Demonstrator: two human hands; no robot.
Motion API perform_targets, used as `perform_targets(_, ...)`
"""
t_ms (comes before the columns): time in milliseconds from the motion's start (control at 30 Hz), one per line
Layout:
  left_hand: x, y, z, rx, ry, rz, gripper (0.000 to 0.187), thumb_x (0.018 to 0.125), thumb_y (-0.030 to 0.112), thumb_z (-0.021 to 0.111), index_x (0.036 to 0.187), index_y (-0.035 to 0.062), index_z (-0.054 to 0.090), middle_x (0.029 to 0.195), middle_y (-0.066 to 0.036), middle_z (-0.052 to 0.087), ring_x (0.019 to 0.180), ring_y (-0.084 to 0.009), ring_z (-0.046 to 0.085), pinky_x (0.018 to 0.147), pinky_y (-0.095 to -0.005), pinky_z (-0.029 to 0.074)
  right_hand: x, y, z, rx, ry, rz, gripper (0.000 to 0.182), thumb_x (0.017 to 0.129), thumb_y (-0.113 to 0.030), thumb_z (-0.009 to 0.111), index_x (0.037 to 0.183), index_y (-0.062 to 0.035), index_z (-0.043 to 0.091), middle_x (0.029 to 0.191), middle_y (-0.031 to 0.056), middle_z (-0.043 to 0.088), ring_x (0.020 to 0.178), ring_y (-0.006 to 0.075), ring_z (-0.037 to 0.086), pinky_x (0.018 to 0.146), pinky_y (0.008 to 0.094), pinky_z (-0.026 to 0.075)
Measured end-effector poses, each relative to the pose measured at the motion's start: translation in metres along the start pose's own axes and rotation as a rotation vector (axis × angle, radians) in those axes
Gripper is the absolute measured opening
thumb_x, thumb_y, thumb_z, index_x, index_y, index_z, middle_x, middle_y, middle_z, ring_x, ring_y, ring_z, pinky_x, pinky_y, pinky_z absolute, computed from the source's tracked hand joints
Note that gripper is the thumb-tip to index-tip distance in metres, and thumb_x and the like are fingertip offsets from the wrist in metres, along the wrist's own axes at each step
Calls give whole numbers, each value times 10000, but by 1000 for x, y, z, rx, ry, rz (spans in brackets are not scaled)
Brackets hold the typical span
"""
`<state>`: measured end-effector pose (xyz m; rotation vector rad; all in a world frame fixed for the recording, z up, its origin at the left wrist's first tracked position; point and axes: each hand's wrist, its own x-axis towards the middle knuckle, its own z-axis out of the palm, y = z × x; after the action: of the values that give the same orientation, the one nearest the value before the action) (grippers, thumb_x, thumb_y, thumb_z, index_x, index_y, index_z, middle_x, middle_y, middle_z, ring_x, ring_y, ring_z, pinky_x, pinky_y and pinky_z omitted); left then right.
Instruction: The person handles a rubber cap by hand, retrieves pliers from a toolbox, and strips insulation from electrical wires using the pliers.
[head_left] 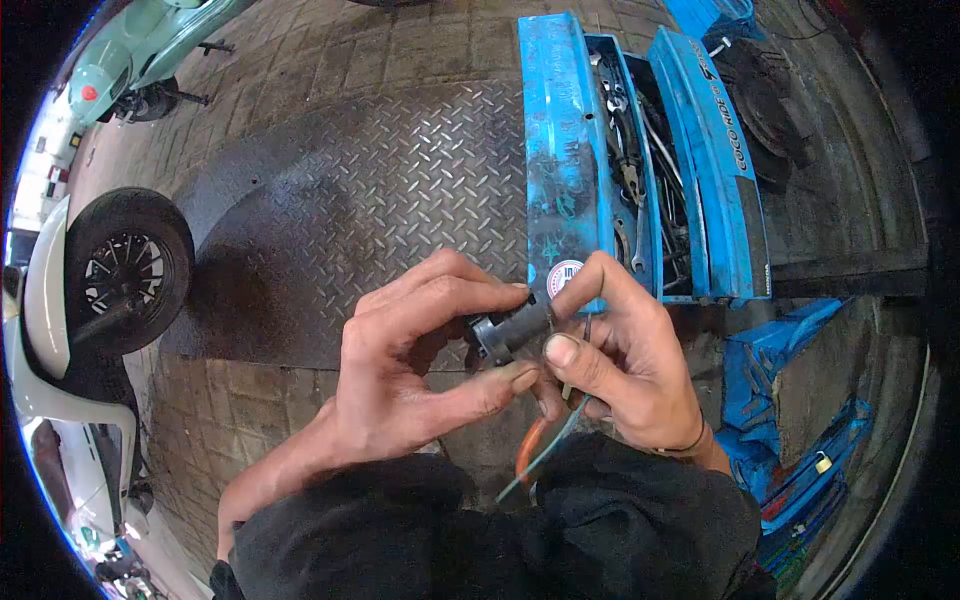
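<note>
Between my two hands is a small black cylindrical part (515,332), with a ridged, lighter-coloured end towards the left. My left hand (420,345) is closed on its left side, fingers above and thumb below. From the right, my right hand (635,365) pinches around the other end with thumb and fingers. A thin green wire (548,455) runs down from beneath my right hand. Next to it is a curved orange piece (528,448), which looks like a thick cable; whether it joins the black part is hidden by my fingers.
Beyond my hands an open blue metal toolbox (560,130) holds several wrenches (638,215) and pliers. A diamond-plate metal sheet (430,180) covers the brick floor. At left stands a white scooter's wheel (128,270); a mint-green scooter (130,60) is farther back. More blue metal trays (750,380) lie at right.
</note>
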<state>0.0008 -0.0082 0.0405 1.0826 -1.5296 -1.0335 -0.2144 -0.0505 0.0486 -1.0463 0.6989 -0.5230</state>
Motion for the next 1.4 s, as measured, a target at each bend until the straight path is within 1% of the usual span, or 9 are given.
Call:
perform_targets(467,3,3,-6,234,-71,106,468,691,93,884,1096,-68,715,996,-196,695,891,-252,676,780,-344,526,4,2,-6,153,-89,90,269,1047,-253,588,1148,-71,418,686,62,643,496,50,474,446,192,284)
perform_targets(733,1,3,-2,295,-169,71,448,700,54,836,1120,-35,709,980,-164,684,836,-252,670,707,-353,524,3,1,3,-197,116,-107,150,1033,-77,578,1081,5,462,786,69,634,669,99,644,563,251,530)
perform_targets(867,-4,-3,3,266,-190,-67,426,732,77,827,1124,-36,705,970,-134,645,870,-215,637,726,-331,500,1,0,-6,-266,48,-30,154,1025,-81,592,1101,14,497,772,57,633,690,102,645,583,251,519)
perform_targets(967,-2,-4,-5,128,-69,-118,424,740,88,824,1123,-46,703,975,-126,649,882,-191,618,772,-307,475,-3,-1,-13,-216,172,-122,195,989,-104,655,1097,27,558,762,67,647,696,100,649,589,266,501)
perform_targets(1067,-3,0,-4,73,-55,-131,423,744,90,830,1116,-63,699,987,-125,650,901,-183,609,803,-295,458,0,-4,-24,-611,180,-234,178,933,-121,726,984,26,638,760,72,662,701,90,644,591,287,485)
perform_targets(1167,-3,1,-2,22,-42,-128,432,742,95,842,1115,-69,696,995,-130,650,919,-187,612,814,-301,462,8,0,-17,-796,243,-632,161,814,-64,796,930,1,705,770,108,673,644,208,659,591,313,493)
perform_targets(1233,-4,0,-1,13,-43,-130,438,740,100,850,1113,-71,695,1001,-132,651,928,-189,613,823,-303,464,6,-6,-13,-814,223,-626,184,792,-55,805,943,-5,711,769,116,670,651,237,666,592,320,499)
perform_targets(1333,-5,-2,1,-4,-3,-43,411,771,110,851,1125,-28,696,945,-80,659,826,-128,619,634,-268,485,7,-5,-12,-839,208,-624,218,763,-38,816,957,-12,720,764,121,664,664,261,677,593,334,510)
perform_targets(1400,-5,2,1,-72,8,-132,459,736,124,872,1109,-72,693,1005,-143,661,931,-195,623,825,-307,474,8,-3,-12,-846,214,-631,225,755,-31,819,958,-14,722,760,118,660,669,256,681,592,341,514)
